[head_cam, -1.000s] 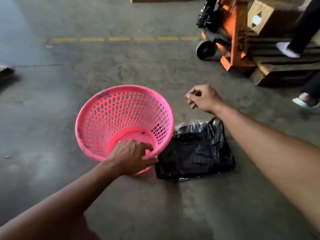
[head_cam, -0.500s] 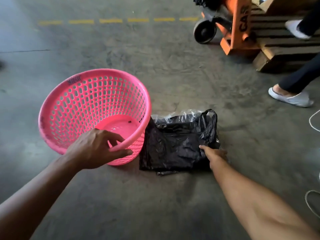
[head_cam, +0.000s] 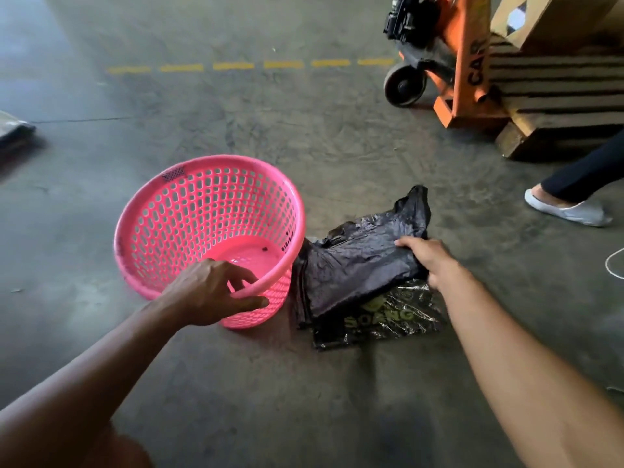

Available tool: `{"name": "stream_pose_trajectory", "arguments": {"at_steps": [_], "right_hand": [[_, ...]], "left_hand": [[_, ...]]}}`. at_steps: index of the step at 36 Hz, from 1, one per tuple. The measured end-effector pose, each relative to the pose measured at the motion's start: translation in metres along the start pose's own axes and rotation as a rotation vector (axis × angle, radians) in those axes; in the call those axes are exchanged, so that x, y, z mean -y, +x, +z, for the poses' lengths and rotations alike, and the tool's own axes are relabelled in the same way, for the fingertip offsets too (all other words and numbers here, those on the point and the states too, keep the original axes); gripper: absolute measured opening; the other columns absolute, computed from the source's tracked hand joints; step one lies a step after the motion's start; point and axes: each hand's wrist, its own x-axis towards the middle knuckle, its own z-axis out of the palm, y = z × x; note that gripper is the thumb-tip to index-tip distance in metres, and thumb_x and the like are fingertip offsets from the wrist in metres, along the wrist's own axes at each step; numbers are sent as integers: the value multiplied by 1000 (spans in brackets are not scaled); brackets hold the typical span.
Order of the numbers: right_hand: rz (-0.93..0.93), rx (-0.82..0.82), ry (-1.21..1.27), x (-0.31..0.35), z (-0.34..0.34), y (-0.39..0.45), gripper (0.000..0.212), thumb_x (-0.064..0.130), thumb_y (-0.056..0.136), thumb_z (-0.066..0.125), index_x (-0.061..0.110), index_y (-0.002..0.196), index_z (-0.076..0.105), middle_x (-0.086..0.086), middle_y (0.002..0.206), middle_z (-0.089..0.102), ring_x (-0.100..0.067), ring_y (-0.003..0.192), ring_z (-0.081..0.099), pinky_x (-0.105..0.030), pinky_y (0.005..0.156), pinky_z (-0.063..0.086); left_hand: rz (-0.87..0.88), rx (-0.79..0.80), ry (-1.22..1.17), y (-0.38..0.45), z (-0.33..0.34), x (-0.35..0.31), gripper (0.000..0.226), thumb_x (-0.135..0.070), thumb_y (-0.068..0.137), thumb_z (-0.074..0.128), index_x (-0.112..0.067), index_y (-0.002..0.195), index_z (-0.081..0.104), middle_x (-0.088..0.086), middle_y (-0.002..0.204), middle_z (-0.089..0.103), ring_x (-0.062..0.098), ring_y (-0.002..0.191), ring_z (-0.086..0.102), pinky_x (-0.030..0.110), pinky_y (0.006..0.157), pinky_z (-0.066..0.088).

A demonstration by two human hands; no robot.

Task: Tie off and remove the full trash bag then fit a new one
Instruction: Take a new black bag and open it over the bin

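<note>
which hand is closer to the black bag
Right. The right hand is gripping the black bag, lifting it off the printed packet. The left hand holds the near rim of the pink basket, apart from the bag.

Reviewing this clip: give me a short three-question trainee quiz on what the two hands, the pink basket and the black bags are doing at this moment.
1. True or false: the pink basket already has a liner fitted.
2. Which hand grips the basket's near rim? A) left hand B) right hand
3. What does the right hand hold, and what lies beneath it?

Key
1. False; its inside is bare.
2. A
3. A folded black bag, lifted off the printed pack lying on the floor.
</note>
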Motion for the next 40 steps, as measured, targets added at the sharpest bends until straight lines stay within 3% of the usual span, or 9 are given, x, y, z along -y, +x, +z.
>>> {"name": "stream_pose_trajectory", "arguments": {"at_steps": [8,11,17,21,23,25,29,33,40], "right_hand": [[-353,75,112,116,-17,-96,25,23,67,80,10,88,75,-17,94,75,-35,86,71,-53,90,58],[-472,111,169,151,-13,-134,18,20,71,80,11,87,77,-14,92,76,-34,85,72,-59,90,57],[-629,296,289,211,20,-208,24,11,80,74,8,104,75,-24,119,72,-43,107,70,-65,101,48],[-600,437,428,240,36,-238,33,12,81,73,2,112,72,-32,122,67,-42,102,64,-58,105,48],[-564,497,469,251,38,-246,43,16,81,71,-4,119,69,-29,109,63,-42,94,59,-43,91,50],[-565,575,502,256,34,-248,24,17,91,60,1,103,75,-19,99,70,-34,87,66,-36,83,54],[-571,624,542,248,29,-235,29,16,96,52,8,97,80,-14,106,74,-33,109,63,-47,108,45],[-497,488,411,226,33,-208,29,16,91,64,6,115,75,-18,120,73,-32,103,72,-49,93,58],[-744,96,59,168,48,-149,44,11,77,84,17,116,65,0,107,75,-16,97,71,-33,88,53]], "left_hand": [[-23,59,-45,-2,-1,-3,65,-92,60,62,-46,104,72,-24,82,70,-5,77,67,28,74,56],[-14,-117,-269,4,-2,-5,68,-85,66,64,-36,112,72,-19,96,69,-2,87,68,22,77,55],[-92,-443,-680,38,-28,-31,20,-36,92,70,-25,108,73,0,92,74,13,84,72,24,61,52],[-232,-289,-1181,56,-43,-64,36,-46,94,63,-20,118,63,19,118,69,35,106,69,42,84,57],[-311,-164,-1383,62,-52,-76,59,-63,87,61,-22,128,57,19,130,62,32,110,65,48,97,53],[-338,-15,-1586,66,-58,-83,85,-80,73,58,-27,139,50,17,132,60,36,116,63,51,101,52],[-164,94,-1920,70,-74,-76,92,-85,74,55,-22,140,56,17,120,66,36,104,68,55,98,53],[-173,-155,-1772,66,-96,-55,65,-52,82,73,-7,128,63,7,93,74,16,64,66,27,54,49],[-336,-578,-1336,16,-115,20,33,-11,86,76,-29,106,57,11,94,74,19,64,68,36,62,60]]}}
